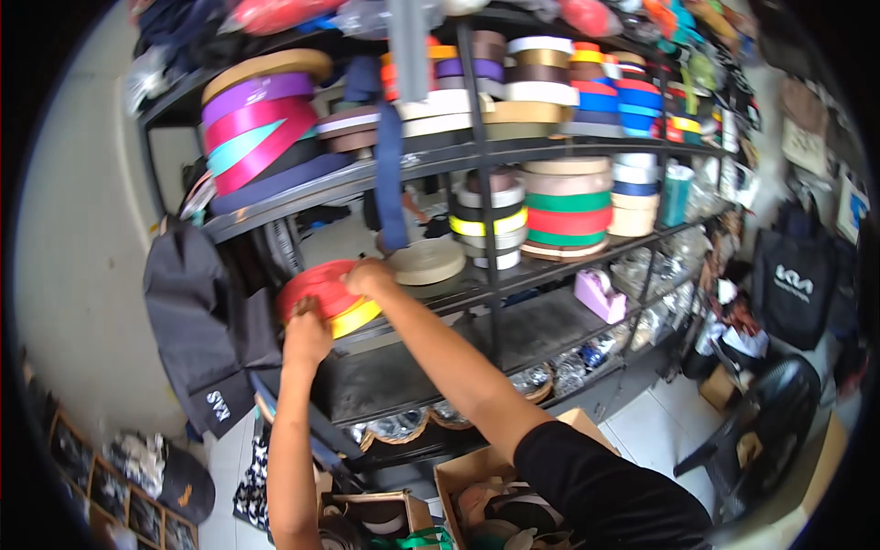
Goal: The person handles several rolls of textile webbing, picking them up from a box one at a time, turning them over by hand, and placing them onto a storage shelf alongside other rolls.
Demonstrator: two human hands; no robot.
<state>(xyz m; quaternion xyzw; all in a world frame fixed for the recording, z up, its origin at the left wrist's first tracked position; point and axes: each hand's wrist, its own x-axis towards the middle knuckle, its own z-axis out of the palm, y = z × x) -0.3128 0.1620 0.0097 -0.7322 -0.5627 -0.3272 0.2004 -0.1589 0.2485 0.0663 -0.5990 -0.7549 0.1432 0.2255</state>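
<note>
1. The red webbing roll (316, 280) is lying flat over a yellow webbing roll (356, 320), toward the left end of the middle shelf (458, 300).
2. Work with the red roll seems to be going on: it is sitting among the shelved rolls, yet both hands are occupying its rim, so letting go is apparently remaining. Whether it is being lifted, placed or wound, I cannot tell.
3. The left hand (309, 327) is curling its fingers over the near rim, its grip narrow and holding the red roll, just beside the yellow one.
4. The right hand (369, 278) is keeping a narrow grip, seemingly pinching the red roll's right rim; its fingertips are partly hiding.
5. A beige webbing roll (429, 263) is lying just right of that hand, while a navy strap (390, 183) is hanging above.
</note>
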